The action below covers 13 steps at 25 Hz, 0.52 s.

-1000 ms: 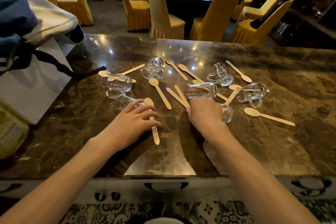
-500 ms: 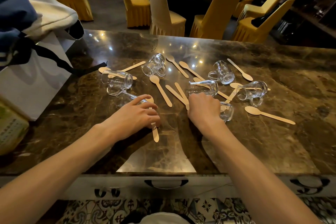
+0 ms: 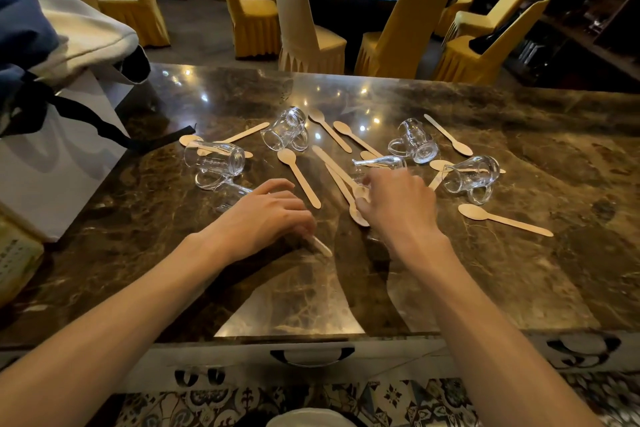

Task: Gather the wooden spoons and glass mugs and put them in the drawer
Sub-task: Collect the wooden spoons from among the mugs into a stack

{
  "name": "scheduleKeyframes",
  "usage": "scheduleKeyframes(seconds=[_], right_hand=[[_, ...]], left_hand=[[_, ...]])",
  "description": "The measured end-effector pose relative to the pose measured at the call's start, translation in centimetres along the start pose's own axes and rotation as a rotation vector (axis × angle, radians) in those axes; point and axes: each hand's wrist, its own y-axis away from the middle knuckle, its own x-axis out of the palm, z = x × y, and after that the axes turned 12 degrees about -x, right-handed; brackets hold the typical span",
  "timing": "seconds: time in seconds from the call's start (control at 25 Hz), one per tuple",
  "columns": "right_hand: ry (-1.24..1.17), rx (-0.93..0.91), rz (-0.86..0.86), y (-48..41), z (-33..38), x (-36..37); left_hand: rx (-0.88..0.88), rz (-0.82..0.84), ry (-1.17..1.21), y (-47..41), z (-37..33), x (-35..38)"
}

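From the head view, the person is leaning over the dark brown veined marble counter (image 3: 485,270), and both bare hands are working the near edge of the scatter; the left hand (image 3: 263,222) is lying knuckles-up with fingers curled loosely, pressing down on a pale flat wooden spoon (image 3: 320,246) whose handle tip is poking out, blurred, from under the fingertips; whether it is pinched or only pinned I cannot tell. The right hand (image 3: 398,208) is hooking its fingers around the bowls of two crossed wooden spoons (image 3: 346,184), thumb side tucked against them, with a clear glass mug lying on its side (image 3: 379,163) just beyond the knuckles.

The rest is lying well spread out: a tipped glass mug with a handle (image 3: 216,159) at the left, another (image 3: 287,130) further back, one (image 3: 415,140) right of centre, one (image 3: 471,175) on the right; loose spoons are lying between them, including a long one (image 3: 502,218) alone at the near right.

So we are in the gathering step, early by the look of it; nothing is stowed, and the white drawer front with its dark curved handle (image 3: 311,355) is sitting closed under the counter edge. The next move is asking for each hand to close properly on its spoons and lift; the thin flat wood is hugging the polished stone, so a fingertip under an edge looks necessary; then a hand must come free to pull the drawer.
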Motion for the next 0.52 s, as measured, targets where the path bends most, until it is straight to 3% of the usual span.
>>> scheduleKeyframes(seconds=[0.24, 0.52], right_hand=[[-0.186, -0.043, -0.179, 2.2, -1.1, -2.7], [-0.367, -0.079, -0.007, 6.5, -1.5, -2.0]], left_hand=[[0.008, -0.294, 0.036, 0.3, -4.5, 0.1], [-0.006, -0.236, 0.047, 3.8, -8.5, 2.6]])
